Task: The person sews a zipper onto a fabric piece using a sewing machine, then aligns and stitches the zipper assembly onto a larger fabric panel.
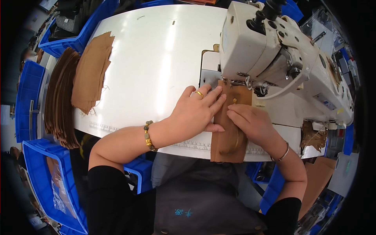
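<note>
White worktop (149, 70) out in front, bright streaks of glare on it, and we're at the industrial sewing machine (250, 43), everything placed off that. L of the machine, well apart: a flat stack of frayed brown cloth pcs (93, 74), & beyond it, further from the machine, a bundle of dark-brown folded strips (60, 98). Blue bin (43, 144) farther out, near side of the strips.

Now the main item: a brown fabric panel (220, 147), top end just under the machine's head, other end at the worktop's near edge, crossing the printed ruler (192, 147). Gold-coloured zip pull (235, 101) on it, just this side of the machine.

L hand (199, 107): fingers spread, laid over the panel's L edge w/ tips close to the machine's head, not gripping. R hand (252, 121): fingers bunched together, tips down on the panel just below the pull; can't tell if they're pinching cloth or only pressing.

Handling, my guess: v. light, soft, bendy, prob. a bit grippy rather than slick; zip line stiffer than the rest, raw edges liable to fray. Best hold: flat fingertips along both long edges, near side of the machine, clear of its head, w/ light tension so it doesn't pucker.
</note>
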Demonstrator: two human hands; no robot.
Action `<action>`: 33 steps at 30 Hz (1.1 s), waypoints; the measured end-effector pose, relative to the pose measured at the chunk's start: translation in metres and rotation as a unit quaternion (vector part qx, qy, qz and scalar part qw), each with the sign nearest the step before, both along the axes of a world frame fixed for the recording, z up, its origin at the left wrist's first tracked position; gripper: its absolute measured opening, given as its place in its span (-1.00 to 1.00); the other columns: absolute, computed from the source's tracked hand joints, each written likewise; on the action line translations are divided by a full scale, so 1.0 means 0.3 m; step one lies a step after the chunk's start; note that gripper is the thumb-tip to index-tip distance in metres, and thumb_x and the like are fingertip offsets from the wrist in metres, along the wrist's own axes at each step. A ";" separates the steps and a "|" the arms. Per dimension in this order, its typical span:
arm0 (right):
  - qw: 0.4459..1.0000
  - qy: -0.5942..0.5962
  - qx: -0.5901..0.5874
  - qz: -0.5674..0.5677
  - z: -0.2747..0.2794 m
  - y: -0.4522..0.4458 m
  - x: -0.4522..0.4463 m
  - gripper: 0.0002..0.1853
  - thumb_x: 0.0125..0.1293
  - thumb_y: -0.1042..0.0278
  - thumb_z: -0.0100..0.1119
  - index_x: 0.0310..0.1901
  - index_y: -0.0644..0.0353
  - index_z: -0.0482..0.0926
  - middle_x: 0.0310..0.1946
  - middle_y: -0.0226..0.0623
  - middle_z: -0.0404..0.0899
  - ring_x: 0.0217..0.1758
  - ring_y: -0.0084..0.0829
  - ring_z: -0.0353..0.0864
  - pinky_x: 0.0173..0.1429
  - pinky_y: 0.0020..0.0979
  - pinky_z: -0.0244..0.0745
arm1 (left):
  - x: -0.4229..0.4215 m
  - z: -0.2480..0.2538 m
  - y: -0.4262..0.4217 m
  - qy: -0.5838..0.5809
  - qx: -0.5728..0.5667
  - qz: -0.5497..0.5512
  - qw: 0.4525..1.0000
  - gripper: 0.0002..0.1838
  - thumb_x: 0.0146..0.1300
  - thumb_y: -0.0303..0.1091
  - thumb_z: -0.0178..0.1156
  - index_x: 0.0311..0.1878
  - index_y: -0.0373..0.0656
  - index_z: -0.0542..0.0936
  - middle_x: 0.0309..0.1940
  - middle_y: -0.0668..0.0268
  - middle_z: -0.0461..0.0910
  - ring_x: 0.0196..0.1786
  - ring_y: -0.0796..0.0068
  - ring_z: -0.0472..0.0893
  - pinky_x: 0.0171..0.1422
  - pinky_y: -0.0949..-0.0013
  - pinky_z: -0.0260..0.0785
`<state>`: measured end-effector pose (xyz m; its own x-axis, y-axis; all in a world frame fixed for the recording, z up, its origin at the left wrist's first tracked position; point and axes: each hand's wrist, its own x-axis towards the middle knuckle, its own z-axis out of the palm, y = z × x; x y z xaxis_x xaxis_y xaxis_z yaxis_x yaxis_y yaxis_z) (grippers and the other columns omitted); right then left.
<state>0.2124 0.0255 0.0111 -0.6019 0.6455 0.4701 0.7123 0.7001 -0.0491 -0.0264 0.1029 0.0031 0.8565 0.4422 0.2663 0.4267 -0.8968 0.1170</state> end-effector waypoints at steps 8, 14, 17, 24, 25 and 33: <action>0.986 -0.039 0.162 -0.017 0.077 0.019 -0.020 -0.68 0.10 0.37 0.37 -0.07 0.22 0.70 -0.06 -0.24 0.71 -0.23 -0.47 0.74 -0.35 -0.49 0.58 | -0.001 0.011 0.003 0.003 -0.007 -0.006 1.000 -0.15 0.17 0.40 0.33 0.29 -0.15 0.65 0.43 0.20 0.52 0.42 0.12 0.49 0.37 0.02 0.38; 0.996 -0.018 0.078 -0.029 -0.049 0.037 -0.037 -0.66 0.12 0.39 0.35 -0.04 0.23 0.72 -0.08 -0.24 0.72 -0.13 -0.42 0.79 -0.36 -0.48 0.60 | -0.003 0.010 0.010 0.006 -0.022 -0.013 1.000 -0.18 0.12 0.36 0.38 0.20 -0.17 0.67 0.42 0.16 0.52 0.44 0.11 0.47 0.40 0.02 0.38; 0.996 0.001 0.081 -0.021 -0.051 0.035 -0.040 -0.67 0.12 0.40 0.34 -0.03 0.22 0.72 -0.06 -0.25 0.73 -0.07 -0.41 0.81 -0.33 -0.47 0.64 | -0.001 0.009 0.007 -0.017 -0.045 -0.009 0.999 -0.14 0.06 0.28 0.46 0.26 -0.22 0.62 0.44 0.16 0.49 0.45 0.10 0.46 0.44 0.05 0.36; 0.998 0.000 0.043 -0.053 -0.053 0.029 -0.052 -0.66 0.13 0.40 0.37 -0.03 0.24 0.72 -0.03 -0.25 0.73 -0.04 -0.32 0.80 -0.18 -0.38 0.70 | 0.001 0.016 -0.001 -0.022 -0.082 0.007 0.996 0.00 -0.06 0.08 0.57 0.43 -0.24 0.46 0.54 0.19 0.38 0.52 0.12 0.41 0.51 0.03 0.30; 0.998 0.010 0.030 -0.052 -0.056 0.031 -0.049 -0.63 0.12 0.39 0.39 0.00 0.25 0.71 0.01 -0.22 0.73 0.00 -0.27 0.79 -0.10 -0.32 0.71 | 0.001 0.012 0.001 -0.002 -0.070 0.003 0.998 0.00 -0.06 0.07 0.57 0.44 -0.23 0.46 0.54 0.21 0.39 0.54 0.12 0.40 0.52 0.01 0.30; 0.994 0.020 -0.023 -0.105 -0.053 0.047 -0.054 -0.52 0.12 0.35 0.47 0.11 0.29 0.68 0.20 -0.13 0.67 0.22 -0.12 0.69 0.21 -0.13 0.65 | 0.007 0.033 -0.011 0.044 -0.048 0.020 0.998 -0.04 -0.01 0.01 0.56 0.46 -0.19 0.46 0.54 0.25 0.41 0.56 0.17 0.38 0.61 -0.12 0.23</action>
<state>0.1961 0.0396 -0.0046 -0.4329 0.7763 0.4581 0.8397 0.5322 -0.1084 -0.0242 0.0997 0.0131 0.8559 0.4962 0.1455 0.4741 -0.8654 0.1622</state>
